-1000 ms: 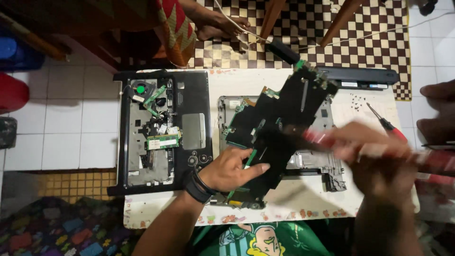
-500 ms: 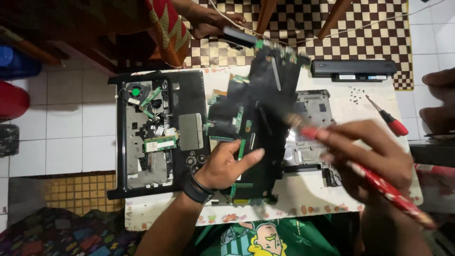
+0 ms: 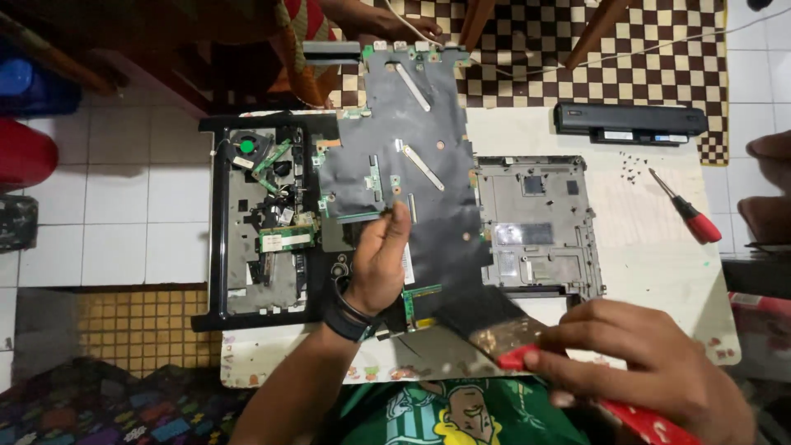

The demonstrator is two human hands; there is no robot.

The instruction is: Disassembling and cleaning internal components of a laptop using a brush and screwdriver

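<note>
left hand (image 3: pixel 381 262) grip pinching raised circuit board (image 3: pixel 412 156) edge | right hand (image 3: pixel 651 367) grip closed on red-handled brush (image 3: pixel 527 342)

Motherboard (image 3: pixel 412 156) between chassis (image 3: pixel 264 222) and base (image 3: pixel 535 222)

Motherboard (image 3: pixel 412 156): large dark board, mostly covered by black film, with green edges and small silver strips on its face; lifted and tilted above the worktop, spanning from upper centre of the frame to lower centre; gripped at its lower left edge. Brush (image 3: pixel 527 342): flat paintbrush, black bristles, worn metal ferrule, red handle; lower right of frame; bristles against the board's lower edge.
</note>
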